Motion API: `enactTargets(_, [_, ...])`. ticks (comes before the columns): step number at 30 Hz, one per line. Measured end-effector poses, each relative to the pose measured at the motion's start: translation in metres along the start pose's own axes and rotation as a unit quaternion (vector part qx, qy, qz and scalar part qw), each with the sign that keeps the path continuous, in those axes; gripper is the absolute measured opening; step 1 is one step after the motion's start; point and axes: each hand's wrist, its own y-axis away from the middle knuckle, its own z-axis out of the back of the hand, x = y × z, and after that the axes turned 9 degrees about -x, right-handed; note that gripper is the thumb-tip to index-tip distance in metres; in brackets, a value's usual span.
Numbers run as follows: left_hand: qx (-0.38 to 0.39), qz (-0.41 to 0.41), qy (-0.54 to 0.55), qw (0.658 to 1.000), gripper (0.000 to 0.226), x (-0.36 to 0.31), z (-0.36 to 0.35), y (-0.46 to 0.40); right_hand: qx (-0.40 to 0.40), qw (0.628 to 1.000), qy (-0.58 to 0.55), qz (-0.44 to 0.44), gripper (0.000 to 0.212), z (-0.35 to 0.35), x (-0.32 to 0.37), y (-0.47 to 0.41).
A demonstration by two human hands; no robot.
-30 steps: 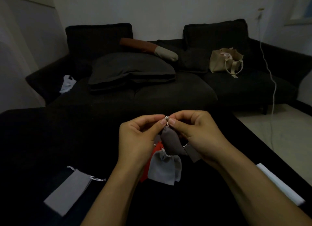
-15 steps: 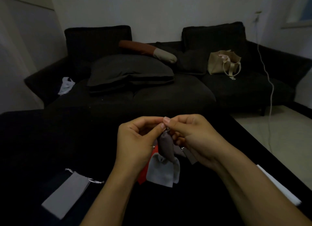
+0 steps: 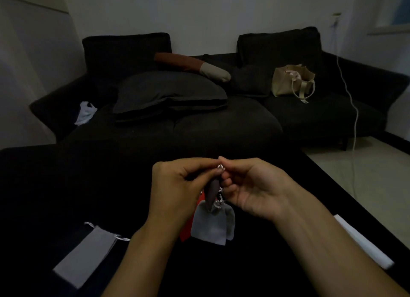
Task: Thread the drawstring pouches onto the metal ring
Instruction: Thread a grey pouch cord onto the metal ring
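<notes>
A small metal ring point(image 3: 220, 168) glints between the fingertips of both hands above the black table. My left hand point(image 3: 179, 185) pinches it from the left, my right hand point(image 3: 250, 185) from the right. From the ring hang a dark brown pouch point(image 3: 211, 191), two light grey pouches point(image 3: 210, 225) and a red pouch point(image 3: 188, 226), partly hidden behind the grey ones. White drawstrings bunch just under my right fingers. Another grey drawstring pouch point(image 3: 88, 254) lies flat on the table at the left, apart from both hands.
The black table point(image 3: 55, 185) fills the lower view; a white flat strip point(image 3: 361, 241) lies on its right edge. Behind stands a dark sofa point(image 3: 221, 123) with cushions, a beige tote bag point(image 3: 290, 81) and a white cable hanging at the right.
Both hands stay pinched together at the ring. My right fingers have opened out a little below the ring, and the hanging pouches have swung slightly.
</notes>
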Motion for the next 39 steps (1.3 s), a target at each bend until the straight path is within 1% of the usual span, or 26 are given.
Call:
enactTargets(3, [-0.019, -0.019, -0.013, 1.0, 0.018, 0.0, -0.002, 0.002, 0.011, 1.0, -0.017, -0.011, 0.011, 0.002, 0.001, 0.002])
enactTargets(6, [-0.034, 0.0, -0.012, 0.999, 0.018, -0.001, -0.004, 0.003, 0.02, 0.999, -0.026, -0.01, 0.011, 0.004, 0.005, 0.007])
enactTargets(9, [-0.032, 0.008, -0.008, 0.999, 0.018, -0.003, -0.005, 0.003, 0.033, 0.999, -0.01, -0.003, 0.014, 0.006, 0.008, 0.009])
enactTargets(12, [-0.025, 0.038, 0.023, 0.999, 0.017, -0.005, -0.005, 0.003, 0.047, 0.999, -0.008, 0.016, 0.017, 0.008, 0.007, 0.006])
enactTargets(15, [-0.038, 0.097, 0.065, 0.992, 0.016, -0.007, -0.009, 0.003, 0.041, 0.997, -0.014, 0.06, 0.011, 0.004, 0.002, 0.003])
enactTargets(17, [-0.069, 0.16, 0.119, 0.977, 0.012, -0.008, -0.011, 0.002, 0.027, 0.994, -0.012, 0.103, 0.007, 0.001, -0.003, 0.0])
enactTargets(18, [-0.087, 0.196, 0.151, 0.965, 0.01, -0.008, -0.011, 0.001, 0.018, 0.992, -0.005, 0.127, 0.009, 0.0, -0.005, -0.002])
enactTargets(20, [-0.109, 0.236, 0.181, 0.948, 0.009, -0.005, -0.01, -0.001, -0.009, 0.984, 0.027, 0.178, 0.01, 0.0, -0.008, -0.004])
enactTargets(22, [-0.113, 0.263, 0.183, 0.941, 0.01, -0.002, -0.009, -0.002, -0.043, 0.971, 0.076, 0.223, 0.013, 0.0, -0.009, -0.006])
enactTargets(24, [-0.118, 0.295, 0.215, 0.924, 0.011, -0.002, -0.01, -0.002, -0.069, 0.957, 0.111, 0.258, 0.016, -0.001, -0.012, -0.007])
enactTargets(26, [-0.131, 0.315, 0.242, 0.908, 0.012, -0.005, -0.015, -0.001, -0.092, 0.943, 0.12, 0.296, 0.014, -0.001, -0.015, -0.01])
enactTargets(28, [-0.146, 0.317, 0.234, 0.908, 0.013, -0.007, -0.018, 0.0, -0.116, 0.927, 0.129, 0.332, 0.017, -0.002, -0.018, -0.011])
enactTargets(30, [-0.164, 0.317, 0.227, 0.906, 0.016, -0.008, -0.023, 0.002, -0.137, 0.912, 0.143, 0.359, 0.015, -0.005, -0.02, -0.009])
enactTargets(32, [-0.187, 0.325, 0.236, 0.896, 0.018, -0.009, -0.026, 0.003, -0.152, 0.903, 0.144, 0.376, 0.013, -0.009, -0.022, -0.009])
enactTargets(34, [-0.197, 0.321, 0.227, 0.898, 0.015, -0.006, -0.026, 0.002, -0.16, 0.903, 0.157, 0.366, 0.014, -0.008, -0.02, -0.011])
enactTargets(36, [-0.171, 0.303, 0.204, 0.915, 0.011, 0.001, -0.023, 0.0, -0.151, 0.911, 0.189, 0.333, 0.017, 0.0, -0.014, -0.014])
enactTargets(39, [-0.125, 0.306, 0.196, 0.923, 0.008, 0.012, -0.021, 0.004, -0.09, 0.935, 0.252, 0.233, 0.033, 0.015, -0.014, -0.019])
